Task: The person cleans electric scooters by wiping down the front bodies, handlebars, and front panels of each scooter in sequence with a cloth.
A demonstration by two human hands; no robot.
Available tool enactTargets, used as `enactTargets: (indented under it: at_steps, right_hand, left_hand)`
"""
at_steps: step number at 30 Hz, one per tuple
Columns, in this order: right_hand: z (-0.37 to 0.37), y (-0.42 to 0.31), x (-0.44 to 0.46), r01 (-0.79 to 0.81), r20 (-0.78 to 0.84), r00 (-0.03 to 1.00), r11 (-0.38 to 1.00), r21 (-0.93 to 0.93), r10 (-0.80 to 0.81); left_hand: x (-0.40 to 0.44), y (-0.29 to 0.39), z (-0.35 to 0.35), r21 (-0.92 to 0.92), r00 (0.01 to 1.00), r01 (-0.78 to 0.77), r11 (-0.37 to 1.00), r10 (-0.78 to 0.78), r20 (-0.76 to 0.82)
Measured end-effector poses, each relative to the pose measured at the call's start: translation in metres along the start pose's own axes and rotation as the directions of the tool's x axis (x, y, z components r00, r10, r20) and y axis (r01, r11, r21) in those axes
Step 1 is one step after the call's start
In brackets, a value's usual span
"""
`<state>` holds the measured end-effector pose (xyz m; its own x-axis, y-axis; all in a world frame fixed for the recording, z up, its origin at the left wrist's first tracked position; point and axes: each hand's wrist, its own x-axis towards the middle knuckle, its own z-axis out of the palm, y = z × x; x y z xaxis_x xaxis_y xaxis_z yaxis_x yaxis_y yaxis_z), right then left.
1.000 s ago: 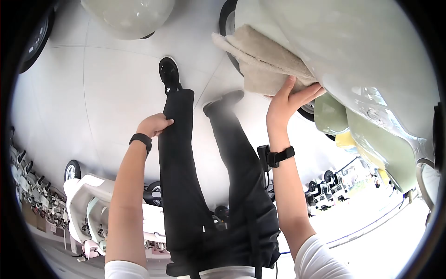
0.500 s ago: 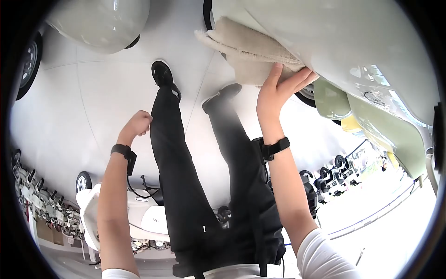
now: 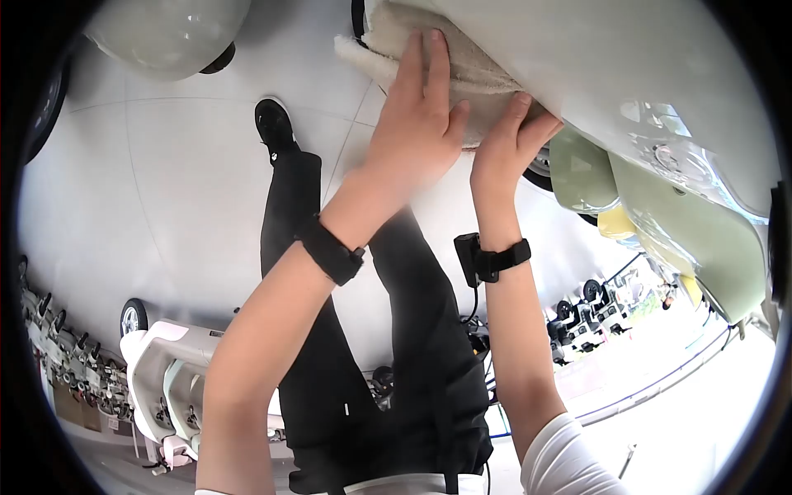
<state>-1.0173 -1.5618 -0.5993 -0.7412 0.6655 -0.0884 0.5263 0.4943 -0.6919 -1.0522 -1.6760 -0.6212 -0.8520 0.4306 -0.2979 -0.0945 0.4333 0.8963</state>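
A beige fluffy cloth (image 3: 487, 106) lies folded against the pale glossy body panel (image 3: 610, 58) at the upper right. My right hand (image 3: 505, 148) grips the cloth's lower right part, with the thumb showing on top and the other fingers by the panel. Just left of it, my left hand (image 3: 421, 124) reaches onto the cloth, its fingers stretched out over the fabric and the thumb apart. Both wrists wear black straps.
Another pale rounded body (image 3: 169, 33) stands at the upper left. Green panels (image 3: 685, 223) are at the right. A white scooter-like vehicle (image 3: 157, 363) stands lower left, near rows of small wheeled parts (image 3: 78, 355). My legs and a black shoe (image 3: 274, 128) are below.
My left hand has moved up and right from beside my leg onto the cloth, and its fingers have opened. My right hand still grips the cloth. The view has shifted slightly.
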Motion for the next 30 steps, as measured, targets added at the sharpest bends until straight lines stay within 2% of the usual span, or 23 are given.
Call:
enactTargets:
  at_steps: [1,3,4,7,8,11,12,14,15,16,17,18,19,21,24,25,28,30]
  right_hand:
    - [-0.001,0.013,0.006,0.015,-0.001,1.000,0.999,0.052,-0.015]
    - [-0.008,0.030,0.013,0.035,0.024,0.999,0.999,0.007,-0.036]
    - [-0.012,0.038,0.018,0.066,0.020,0.998,0.997,0.041,-0.067]
    - [-0.014,0.054,0.027,0.129,0.014,0.991,0.987,0.092,-0.130]
    - [-0.015,0.061,0.028,0.129,0.013,0.991,0.989,0.074,-0.131]
    - [-0.019,0.078,0.034,0.153,0.010,0.988,0.988,0.025,-0.153]
    - [-0.018,0.073,0.034,0.156,0.013,0.988,0.988,0.016,-0.156]
    - [-0.014,0.055,0.031,-0.036,-0.075,0.996,0.982,0.185,0.051]
    - [-0.007,0.031,0.024,-0.207,-0.127,0.954,0.906,0.370,0.270]
    - [-0.011,0.024,0.013,-0.187,-0.052,0.978,0.963,0.192,0.200]
    - [-0.006,0.002,0.000,-0.208,-0.007,0.977,0.963,0.175,0.212]
    - [0.000,-0.004,-0.006,-0.074,0.048,0.996,0.994,0.079,0.070]
    - [0.009,-0.020,-0.011,0.092,0.123,0.989,0.995,-0.042,-0.086]
    - [0.023,-0.022,-0.003,0.201,0.129,0.975,0.967,-0.156,-0.182]
    - [0.041,-0.007,0.003,0.296,0.036,0.945,0.801,-0.520,-0.326]
    - [0.040,-0.001,-0.001,0.306,0.071,0.943,0.761,-0.572,-0.326]
    - [0.024,0.017,-0.012,0.332,0.127,0.933,0.667,-0.668,-0.337]
    - [0.003,0.003,-0.015,0.178,0.052,0.982,0.785,-0.593,-0.184]
  left_hand:
    - [0.006,0.001,0.009,-0.006,0.996,-0.044,0.999,0.044,-0.081]
    - [0.012,0.008,0.028,-0.025,0.968,-0.121,0.992,0.112,-0.226]
    - [0.016,0.010,0.037,-0.034,0.961,-0.117,0.993,0.104,-0.256]
    - [0.023,0.024,0.055,0.099,0.920,-0.169,0.981,0.192,-0.340]
    - [0.024,0.033,0.063,0.030,0.887,-0.209,0.977,0.203,-0.415]
    - [0.024,0.040,0.071,-0.033,0.876,-0.309,0.950,0.271,-0.399]
    - [0.020,0.030,0.068,-0.004,0.889,-0.302,0.953,0.280,-0.364]
    - [0.008,0.007,0.061,0.051,0.922,-0.251,0.967,0.255,-0.290]
    - [0.005,0.000,0.060,0.076,0.941,-0.213,0.974,0.225,-0.252]
    - [0.008,-0.001,0.057,-0.025,0.935,-0.156,0.987,0.140,-0.327]
    - [0.014,-0.003,0.054,-0.124,0.917,-0.115,0.986,0.057,-0.394]
    - [0.025,-0.005,0.049,-0.220,0.892,-0.084,0.972,-0.025,-0.452]
    - [0.041,-0.009,0.039,-0.193,0.884,-0.121,0.974,0.017,-0.467]
    - [0.076,-0.014,0.019,-0.165,0.880,-0.180,0.970,0.084,-0.467]
    - [0.115,-0.040,0.001,-0.199,0.890,-0.280,0.939,0.176,-0.421]
    - [0.122,-0.049,-0.004,-0.204,0.890,-0.304,0.930,0.201,-0.409]
    - [0.114,-0.048,0.017,-0.217,0.819,-0.269,0.938,0.104,-0.565]
    - [0.083,-0.031,0.029,-0.220,0.796,-0.187,0.957,0.016,-0.604]
